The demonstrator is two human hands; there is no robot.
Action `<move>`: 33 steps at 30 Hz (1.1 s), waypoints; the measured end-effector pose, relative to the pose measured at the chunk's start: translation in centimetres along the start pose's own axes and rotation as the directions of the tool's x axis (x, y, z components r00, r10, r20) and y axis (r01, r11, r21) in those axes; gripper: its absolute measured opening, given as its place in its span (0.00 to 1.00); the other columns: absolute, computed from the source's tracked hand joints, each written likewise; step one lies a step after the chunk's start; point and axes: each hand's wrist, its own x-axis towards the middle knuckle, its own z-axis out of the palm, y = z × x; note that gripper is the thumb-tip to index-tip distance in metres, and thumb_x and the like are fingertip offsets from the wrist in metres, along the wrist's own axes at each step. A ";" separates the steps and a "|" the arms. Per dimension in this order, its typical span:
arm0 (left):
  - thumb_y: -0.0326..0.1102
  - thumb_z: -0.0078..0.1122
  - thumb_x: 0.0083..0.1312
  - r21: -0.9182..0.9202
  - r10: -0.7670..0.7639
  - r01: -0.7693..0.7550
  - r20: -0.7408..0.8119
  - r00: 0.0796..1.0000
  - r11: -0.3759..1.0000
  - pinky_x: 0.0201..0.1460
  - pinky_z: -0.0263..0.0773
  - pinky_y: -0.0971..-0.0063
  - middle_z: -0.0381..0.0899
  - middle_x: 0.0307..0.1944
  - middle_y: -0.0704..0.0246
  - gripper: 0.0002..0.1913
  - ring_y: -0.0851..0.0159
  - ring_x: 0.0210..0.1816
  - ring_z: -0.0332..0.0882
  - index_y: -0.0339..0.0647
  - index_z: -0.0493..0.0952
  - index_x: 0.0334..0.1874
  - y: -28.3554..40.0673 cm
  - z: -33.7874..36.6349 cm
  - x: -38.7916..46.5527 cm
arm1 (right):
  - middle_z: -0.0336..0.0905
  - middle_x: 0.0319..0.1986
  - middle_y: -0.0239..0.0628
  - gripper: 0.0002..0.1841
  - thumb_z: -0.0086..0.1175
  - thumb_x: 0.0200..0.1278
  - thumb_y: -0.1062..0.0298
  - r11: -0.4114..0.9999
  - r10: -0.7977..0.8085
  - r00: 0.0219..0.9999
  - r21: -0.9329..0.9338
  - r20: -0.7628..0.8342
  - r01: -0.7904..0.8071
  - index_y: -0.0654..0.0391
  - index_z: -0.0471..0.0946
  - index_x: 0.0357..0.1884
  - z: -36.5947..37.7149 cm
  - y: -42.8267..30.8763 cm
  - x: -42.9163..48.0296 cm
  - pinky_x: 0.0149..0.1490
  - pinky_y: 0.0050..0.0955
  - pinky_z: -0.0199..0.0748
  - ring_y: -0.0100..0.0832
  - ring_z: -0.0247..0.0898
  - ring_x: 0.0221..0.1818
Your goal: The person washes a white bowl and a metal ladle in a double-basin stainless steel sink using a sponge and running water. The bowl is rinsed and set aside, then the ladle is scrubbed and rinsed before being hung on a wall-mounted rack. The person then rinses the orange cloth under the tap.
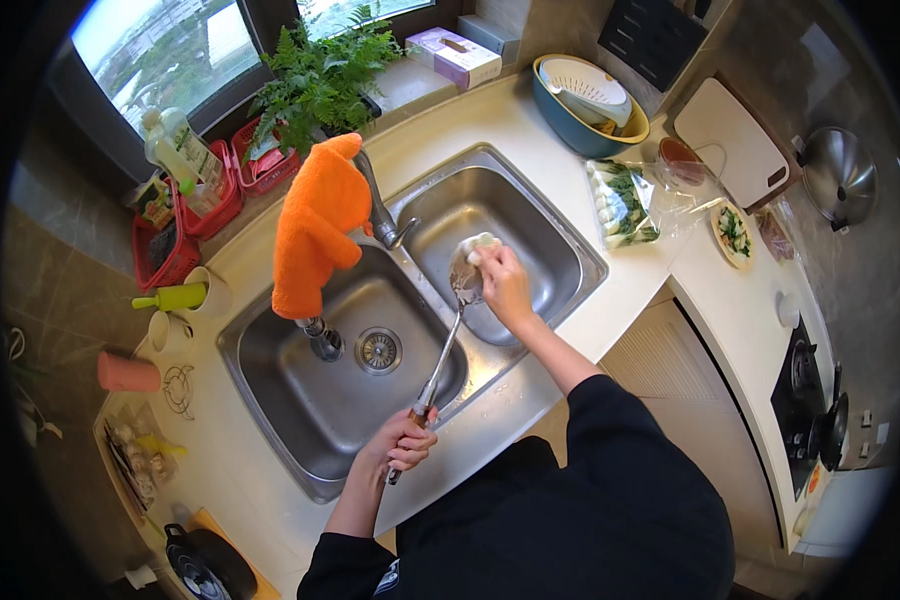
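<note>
My left hand (405,442) grips the dark handle of a long metal spatula or ladle (444,356). The tool slants up across the divider between the two basins. Its wet metal head (466,279) is over the right-hand basin (547,277). Against that head my right hand (505,285) presses a pale, foamy wad (478,244), probably a sponge or scouring pad, partly covered by my fingers. The left-hand basin (292,405) has a round drain strainer (379,350). An orange towel (311,225) hangs over the faucet (375,202).
Nested bowls and a colander (589,90) stand at the back right. Bagged leafy greens (621,202) lie beside the sink, and a plate of chopped greens (731,236) is farther right. Red baskets (166,259), cups (171,332) and a black pot (210,566) line the left side.
</note>
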 end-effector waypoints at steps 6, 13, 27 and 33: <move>0.23 0.43 0.59 0.050 0.010 -0.008 -0.038 0.999 0.999 0.05 0.41 0.86 0.51 0.14 0.77 0.11 0.82 0.08 0.47 0.45 0.63 0.43 0.8 0.0 0.4 | 0.72 0.29 0.44 0.16 0.52 0.54 0.76 0.995 0.008 0.999 0.099 0.053 -0.013 0.54 0.78 0.46 1.1 -1.1 -2.5 0.38 0.37 0.70 0.43 0.71 0.33; 0.26 0.45 0.60 0.657 0.254 0.085 -0.403 0.879 0.749 0.11 0.56 0.76 0.60 0.16 0.71 0.10 0.72 0.10 0.58 0.43 0.63 0.44 0.6 2.4 0.6 | 0.70 0.28 0.42 0.13 0.52 0.52 0.76 0.957 -0.255 0.928 0.210 0.272 0.201 0.57 0.77 0.42 -0.9 -6.4 -5.6 0.36 0.35 0.67 0.40 0.69 0.30; 0.31 0.50 0.60 0.738 0.783 0.534 -0.011 0.622 -0.414 0.30 0.70 0.50 0.77 0.25 0.54 0.09 0.44 0.27 0.76 0.40 0.62 0.39 -0.7 3.4 0.5 | 0.67 0.29 0.43 0.15 0.51 0.45 0.79 0.934 -0.308 0.924 -0.114 0.228 0.339 0.60 0.74 0.39 -4.1 -6.4 -1.0 0.39 0.37 0.67 0.43 0.68 0.33; 0.32 0.48 0.61 0.716 0.776 0.565 -0.052 0.628 -0.409 0.30 0.71 0.50 0.78 0.25 0.55 0.08 0.44 0.26 0.77 0.40 0.63 0.39 -1.9 1.3 -1.0 | 0.69 0.29 0.43 0.10 0.53 0.49 0.75 0.980 -0.105 0.961 -0.140 0.258 0.144 0.56 0.75 0.37 -4.6 -1.6 2.2 0.32 0.40 0.71 0.45 0.72 0.29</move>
